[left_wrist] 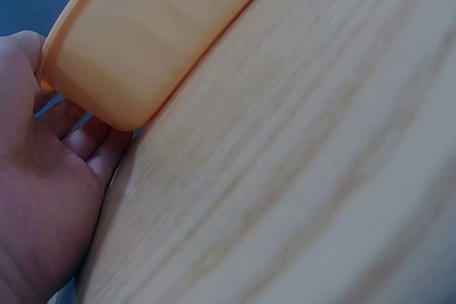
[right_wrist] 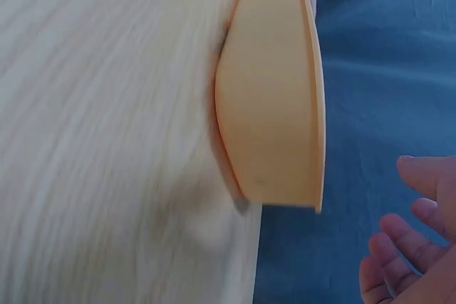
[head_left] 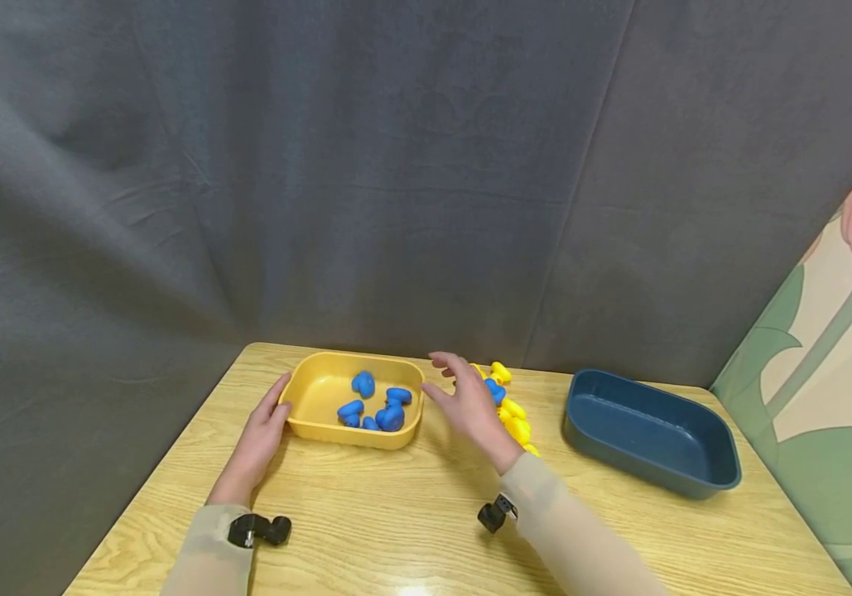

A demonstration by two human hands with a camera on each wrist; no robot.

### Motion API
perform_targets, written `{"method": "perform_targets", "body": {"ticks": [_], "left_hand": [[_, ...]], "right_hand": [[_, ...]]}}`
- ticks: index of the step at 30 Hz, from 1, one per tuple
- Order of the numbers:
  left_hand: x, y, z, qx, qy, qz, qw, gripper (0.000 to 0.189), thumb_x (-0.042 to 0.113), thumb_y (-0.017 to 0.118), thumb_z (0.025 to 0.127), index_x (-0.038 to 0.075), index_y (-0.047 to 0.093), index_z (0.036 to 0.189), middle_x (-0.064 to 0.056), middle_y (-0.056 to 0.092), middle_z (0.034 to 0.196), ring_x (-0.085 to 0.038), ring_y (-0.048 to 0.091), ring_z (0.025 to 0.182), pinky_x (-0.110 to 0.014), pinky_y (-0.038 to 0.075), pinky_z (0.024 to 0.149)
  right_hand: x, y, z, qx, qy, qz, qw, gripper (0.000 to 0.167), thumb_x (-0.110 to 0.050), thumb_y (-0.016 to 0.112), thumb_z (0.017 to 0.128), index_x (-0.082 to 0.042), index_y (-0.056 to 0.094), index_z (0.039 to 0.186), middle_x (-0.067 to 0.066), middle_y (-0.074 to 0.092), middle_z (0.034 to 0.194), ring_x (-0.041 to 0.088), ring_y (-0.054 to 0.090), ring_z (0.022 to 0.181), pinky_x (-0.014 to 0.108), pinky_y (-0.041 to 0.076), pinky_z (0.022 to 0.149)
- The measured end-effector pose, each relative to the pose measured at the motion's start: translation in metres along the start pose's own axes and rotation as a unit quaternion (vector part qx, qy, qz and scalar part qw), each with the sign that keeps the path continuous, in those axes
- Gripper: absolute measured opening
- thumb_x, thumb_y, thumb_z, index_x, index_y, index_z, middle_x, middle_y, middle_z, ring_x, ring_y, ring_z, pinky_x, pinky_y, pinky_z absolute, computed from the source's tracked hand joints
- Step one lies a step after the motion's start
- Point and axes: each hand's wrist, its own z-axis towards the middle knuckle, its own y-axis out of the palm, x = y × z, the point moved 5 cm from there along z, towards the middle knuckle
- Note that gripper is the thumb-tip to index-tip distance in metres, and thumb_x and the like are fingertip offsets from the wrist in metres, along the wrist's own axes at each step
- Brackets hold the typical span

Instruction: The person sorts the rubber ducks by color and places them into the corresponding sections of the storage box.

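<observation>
A yellow plastic bin [head_left: 310, 426] stands on the table with several small, rounded blue toys [head_left: 390, 418] lying in it. At its left end, my left hand [head_left: 263, 434] holds the wall, thumb at the rim and fingers against the outside. The left wrist view shows the same grip of the left hand [left_wrist: 50, 154] on the yellow bin [left_wrist: 135, 55]. My right hand [head_left: 470, 406] hovers by the bin's right end, fingers spread and loosely bent, holding nothing. In the right wrist view a gap separates the right hand [right_wrist: 420, 247] from the bin [right_wrist: 271, 97].
Behind and beside the right hand lies a pile of small yellow toys [head_left: 517, 426] with a blue toy [head_left: 496, 391] among them. A dark blue bin [head_left: 642, 470] stands at the table's right. Grey cloth [head_left: 396, 207] hangs along the table's back edge.
</observation>
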Motion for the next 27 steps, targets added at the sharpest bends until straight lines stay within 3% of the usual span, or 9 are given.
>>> {"method": "perform_targets", "body": {"ticks": [8, 14, 20, 27], "left_hand": [[-0.002, 0.000, 0.000, 0.000, 0.001, 0.000, 1.0000, 0.062, 0.019, 0.035, 0.120, 0.020, 0.016, 0.179, -0.008, 0.012, 0.185, -0.033, 0.008, 0.170, -0.055, 0.011, 0.136], [-0.004, 0.000, 0.003, 0.002, 0.007, 0.000, 1.0000, 0.062, 0.019, 0.036, 0.120, 0.020, 0.017, 0.179, -0.008, 0.012, 0.185, -0.033, 0.008, 0.170, -0.055, 0.011, 0.136], [-0.002, 0.000, 0.001, 0.007, 0.013, 0.001, 0.9999, 0.062, 0.022, 0.037, 0.120, 0.023, 0.018, 0.179, -0.006, 0.014, 0.185, -0.032, 0.009, 0.170, -0.054, 0.012, 0.136], [0.002, 0.000, -0.002, 0.009, 0.017, 0.008, 0.9998, 0.062, 0.024, 0.039, 0.120, 0.024, 0.020, 0.179, -0.007, 0.016, 0.184, -0.034, 0.012, 0.169, -0.057, 0.013, 0.135]], "right_hand": [[0.021, -0.023, 0.002, 0.022, 0.014, -0.023, 0.9994, 0.053, -0.016, 0.084, 0.101, -0.005, 0.064, 0.149, 0.015, 0.068, 0.143, 0.038, 0.062, 0.127, 0.056, 0.051, 0.109], [0.040, -0.038, 0.001, 0.033, 0.017, -0.040, 0.9985, 0.052, -0.016, 0.082, 0.102, -0.002, 0.063, 0.150, 0.018, 0.067, 0.144, 0.041, 0.061, 0.130, 0.060, 0.028, 0.129], [0.060, -0.044, -0.001, 0.023, 0.050, -0.052, 0.9971, 0.053, -0.020, 0.080, 0.105, -0.005, 0.062, 0.152, 0.019, 0.064, 0.147, 0.043, 0.056, 0.134, 0.058, 0.047, 0.112], [0.077, -0.046, -0.004, 0.006, 0.095, -0.072, 0.9928, 0.054, -0.022, 0.078, 0.106, -0.008, 0.059, 0.155, 0.018, 0.058, 0.154, 0.041, 0.052, 0.138, 0.060, 0.047, 0.116]]}}
